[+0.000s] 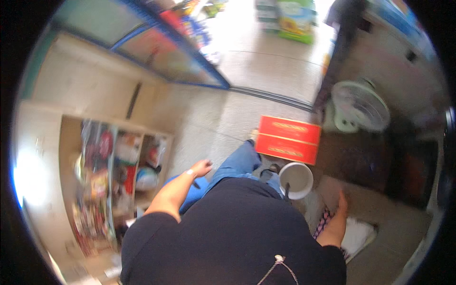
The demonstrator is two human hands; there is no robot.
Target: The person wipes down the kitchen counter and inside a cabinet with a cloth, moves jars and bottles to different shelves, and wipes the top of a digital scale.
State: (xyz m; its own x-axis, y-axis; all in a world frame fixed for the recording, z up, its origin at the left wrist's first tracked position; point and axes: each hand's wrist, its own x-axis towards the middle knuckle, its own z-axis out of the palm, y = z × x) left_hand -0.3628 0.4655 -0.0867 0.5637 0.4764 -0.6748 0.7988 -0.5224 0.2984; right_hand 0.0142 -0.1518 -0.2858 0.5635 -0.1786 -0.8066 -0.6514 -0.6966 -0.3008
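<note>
My left hand (202, 168) hangs out to the left above a blue plastic surface, perhaps a stool (195, 192), with a watch or bracelet on the wrist. Its fingers look loosely curled, and I see nothing held. On the other side, my right hand (342, 201) hangs low over the floor, blurred, and its fingers are hard to make out. Nearest to it are a white bucket (309, 185) with a dark handle or stick inside and a white bag or cushion (357, 233). A red cardboard carton (288, 139) with gold printing lies just beyond the bucket, close to my feet.
A doorway with a metal threshold track (270, 98) lies ahead, beside a blue-framed glass panel (167, 46). Crowded shelves (110, 178) line the left. An electric fan (359, 105) stands at the right. Green packaged goods (295, 21) sit past the doorway.
</note>
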